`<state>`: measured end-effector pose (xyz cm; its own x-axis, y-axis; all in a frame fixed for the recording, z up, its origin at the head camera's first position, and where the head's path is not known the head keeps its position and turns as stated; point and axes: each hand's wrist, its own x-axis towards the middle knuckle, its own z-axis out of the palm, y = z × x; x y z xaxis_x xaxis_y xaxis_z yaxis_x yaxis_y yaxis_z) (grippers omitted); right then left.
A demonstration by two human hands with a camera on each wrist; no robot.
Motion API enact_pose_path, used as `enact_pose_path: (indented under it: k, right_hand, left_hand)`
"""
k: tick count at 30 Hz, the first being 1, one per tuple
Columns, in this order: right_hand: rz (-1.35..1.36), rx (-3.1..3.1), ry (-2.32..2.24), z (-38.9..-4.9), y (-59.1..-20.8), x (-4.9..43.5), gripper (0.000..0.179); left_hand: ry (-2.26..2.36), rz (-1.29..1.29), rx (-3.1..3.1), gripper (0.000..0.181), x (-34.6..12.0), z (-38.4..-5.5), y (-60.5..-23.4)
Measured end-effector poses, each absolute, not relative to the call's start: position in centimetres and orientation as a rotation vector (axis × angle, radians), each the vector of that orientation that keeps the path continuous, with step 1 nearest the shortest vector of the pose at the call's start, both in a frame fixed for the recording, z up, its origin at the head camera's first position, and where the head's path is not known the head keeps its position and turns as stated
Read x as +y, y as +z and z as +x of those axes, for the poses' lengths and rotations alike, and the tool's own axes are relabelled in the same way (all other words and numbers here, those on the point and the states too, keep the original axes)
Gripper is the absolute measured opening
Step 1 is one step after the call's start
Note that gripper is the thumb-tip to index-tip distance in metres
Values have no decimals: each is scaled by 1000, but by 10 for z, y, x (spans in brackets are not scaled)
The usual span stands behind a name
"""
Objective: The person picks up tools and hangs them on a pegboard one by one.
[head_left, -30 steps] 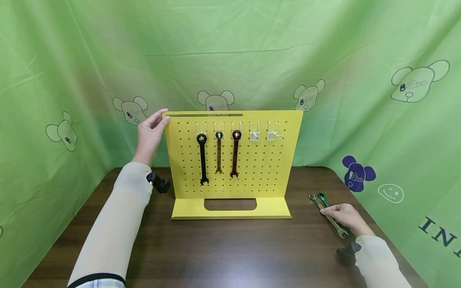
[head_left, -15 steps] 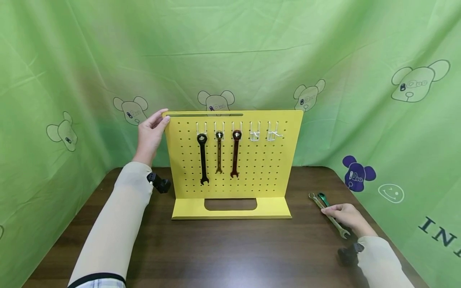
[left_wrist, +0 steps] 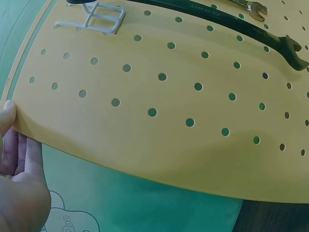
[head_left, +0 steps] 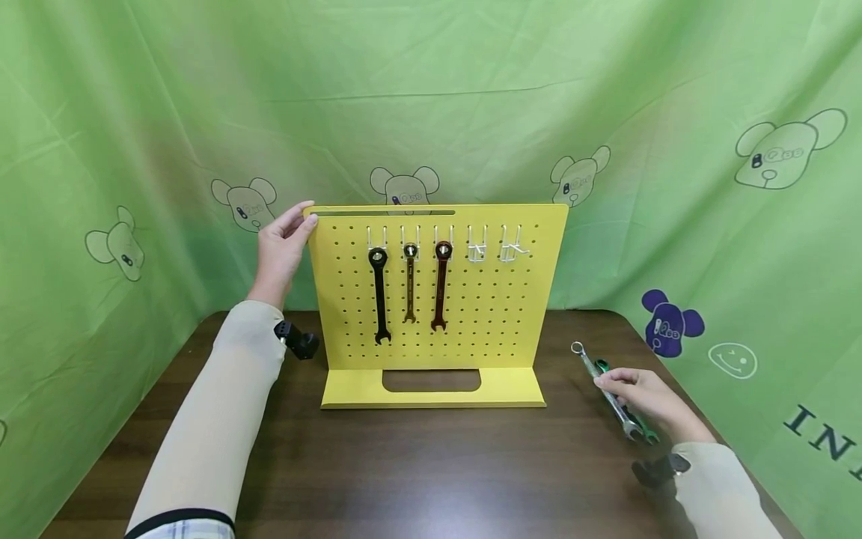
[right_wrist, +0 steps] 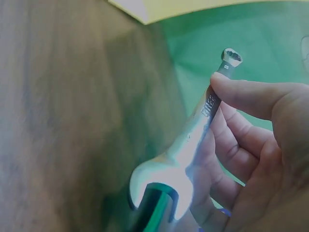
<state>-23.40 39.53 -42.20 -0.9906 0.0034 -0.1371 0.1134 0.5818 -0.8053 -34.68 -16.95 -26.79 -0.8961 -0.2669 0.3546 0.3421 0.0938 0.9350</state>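
Note:
My left hand (head_left: 279,247) pinches the upper left corner of a yellow pegboard (head_left: 498,322) between thumb and fingers. On the board's white hooks hang a black wrench (head_left: 380,299), a small bronze-toned wrench (head_left: 410,288) and a dark red wrench (head_left: 441,288). At the right, my right hand (head_left: 649,400) pinches a silver combination wrench (right_wrist: 193,125) by its shaft, ring end pointing away and open jaw toward me. A green wrench (head_left: 649,434) lies on the table beneath it, partly hidden by the silver one and the hand.
Two white hooks (head_left: 477,247) at the board's right carry nothing. The board's base has a cut-out slot and stands on a dark wooden table (head_left: 431,464). A green curtain (head_left: 471,90) with printed bear heads surrounds the table's back and sides.
My right hand has raised the silver wrench off the table, its ring end shifting up and left, so more of the green wrench shows. The left hand stays on the board's corner.

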Motion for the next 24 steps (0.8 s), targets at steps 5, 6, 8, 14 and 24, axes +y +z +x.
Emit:
enact_pose_path:
  k: [5,6,8,14,24]
  right_hand:
    - [43,2599,-1514,-236,-409,384,27]
    - [26,2592,-1527,-236,-406,381,26]
    - [-6,2599,-1527,-237,-401,377,27]
    - [-82,2665,-1481,-240,-382,359,37]
    - [-271,2703,-1490,-247,-349,317,31]
  left_hand:
    - [-1843,-78,-1943,36,-169,-347,-268]
    - [-1843,-81,-1943,36,-169,-347,-268]
    - [-1846,-88,-1942,37,-169,-348,-268]
    - [-1855,-90,-1937,38,-169,-348,-268]
    - [-1862,-94,-1921,37,-169,-347,-268]
